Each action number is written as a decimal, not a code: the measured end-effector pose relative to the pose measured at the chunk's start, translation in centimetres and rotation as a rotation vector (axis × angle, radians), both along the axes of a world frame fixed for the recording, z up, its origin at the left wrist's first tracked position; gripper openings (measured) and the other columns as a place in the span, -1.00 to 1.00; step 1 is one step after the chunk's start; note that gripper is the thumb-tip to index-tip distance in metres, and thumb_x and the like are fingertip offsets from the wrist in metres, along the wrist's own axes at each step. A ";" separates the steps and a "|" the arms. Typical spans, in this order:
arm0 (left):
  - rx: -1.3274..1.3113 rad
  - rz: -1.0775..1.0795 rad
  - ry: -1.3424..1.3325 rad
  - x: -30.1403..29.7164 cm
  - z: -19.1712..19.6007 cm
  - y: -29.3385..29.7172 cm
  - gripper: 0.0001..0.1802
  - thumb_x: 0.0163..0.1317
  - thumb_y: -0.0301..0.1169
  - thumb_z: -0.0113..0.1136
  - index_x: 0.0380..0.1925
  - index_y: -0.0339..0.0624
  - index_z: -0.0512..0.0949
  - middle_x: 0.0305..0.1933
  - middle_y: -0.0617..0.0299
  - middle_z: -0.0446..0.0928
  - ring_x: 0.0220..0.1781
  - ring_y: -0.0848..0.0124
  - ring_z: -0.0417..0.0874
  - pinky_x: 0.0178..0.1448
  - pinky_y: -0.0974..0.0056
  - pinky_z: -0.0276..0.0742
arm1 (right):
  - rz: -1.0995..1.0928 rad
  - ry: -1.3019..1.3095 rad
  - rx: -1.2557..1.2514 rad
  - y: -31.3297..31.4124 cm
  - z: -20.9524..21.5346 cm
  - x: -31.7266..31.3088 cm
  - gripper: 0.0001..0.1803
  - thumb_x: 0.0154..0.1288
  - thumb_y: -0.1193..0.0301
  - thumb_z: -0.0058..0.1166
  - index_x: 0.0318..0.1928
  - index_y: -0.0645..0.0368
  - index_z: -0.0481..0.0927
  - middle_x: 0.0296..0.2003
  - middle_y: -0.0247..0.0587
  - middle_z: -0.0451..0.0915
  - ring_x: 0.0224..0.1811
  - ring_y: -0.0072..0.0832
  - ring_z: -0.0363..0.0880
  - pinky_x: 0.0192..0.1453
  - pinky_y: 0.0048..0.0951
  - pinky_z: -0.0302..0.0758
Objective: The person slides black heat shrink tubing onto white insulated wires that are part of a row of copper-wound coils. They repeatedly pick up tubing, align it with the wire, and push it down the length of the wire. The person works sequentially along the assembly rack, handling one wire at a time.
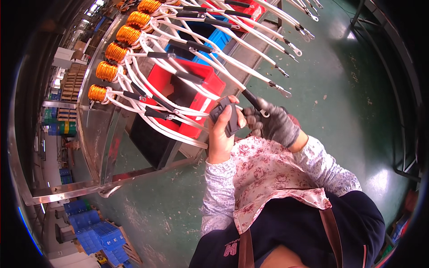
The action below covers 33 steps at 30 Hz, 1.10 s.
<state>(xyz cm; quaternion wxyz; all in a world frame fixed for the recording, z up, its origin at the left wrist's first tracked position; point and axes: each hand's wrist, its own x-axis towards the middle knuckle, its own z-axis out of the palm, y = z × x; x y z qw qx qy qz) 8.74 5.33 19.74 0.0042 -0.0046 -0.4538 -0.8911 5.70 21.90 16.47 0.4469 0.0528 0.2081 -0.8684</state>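
My bare left hand [222, 136] is closed around a dark rectangular block [225, 117], thumb across its face. Just to the right, my right hand [279, 125] wears a grey work glove; its fingers curl toward the block, partly blurred, and what they pinch is hidden. A white cable with a black sleeve [252, 99] comes down to the gloved fingers and ends in a ring terminal [266, 113] lying against them. More white cables [172, 129] run from a row of copper-wound ring coils [129, 35], many with black sleeves and metal lugs.
Under the cables stand a red bin [210, 80] and a blue bin [220, 38] on a metal-framed bench [147, 172]. Stacked blue crates [100, 234] sit on the floor at lower left. The green floor [330, 89] spreads to the right, with a metal frame [389, 62] at its edge.
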 end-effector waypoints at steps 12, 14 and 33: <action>-0.737 0.098 0.214 0.1 -1.2 3.2 -0.80 0.27 -0.43 0.14 -0.20 -0.29 0.39 -0.17 0.14 0.37 -0.15 0.37 0.44 -0.03 0.33 0.38 | -0.412 0.652 0.622 -0.3 0.6 4.4 -0.42 0.25 0.38 0.19 0.24 0.21 0.33 -0.03 -0.27 0.51 -0.04 -0.57 0.47 0.04 -0.49 0.45; -0.937 0.148 0.425 -0.6 -1.2 3.4 -0.81 0.25 -0.45 0.15 -0.20 -0.28 0.40 -0.17 0.11 0.37 -0.14 0.28 0.45 0.00 0.27 0.38 | -0.477 0.727 0.676 0.1 0.1 4.6 -0.50 0.23 0.40 0.20 0.16 0.21 0.41 -0.04 -0.28 0.52 -0.07 -0.59 0.48 -0.01 -0.52 0.45; -0.028 -0.109 0.061 -4.9 0.4 3.2 -0.66 0.25 -0.39 0.14 0.00 -0.25 0.42 0.15 0.02 0.44 -0.47 0.39 0.59 -0.37 0.31 0.50 | -0.316 0.321 0.365 6.9 -1.2 2.5 -0.46 0.38 0.04 -0.08 0.05 0.30 0.51 -0.44 -0.41 0.48 -0.47 -0.67 0.41 -0.35 -0.64 0.39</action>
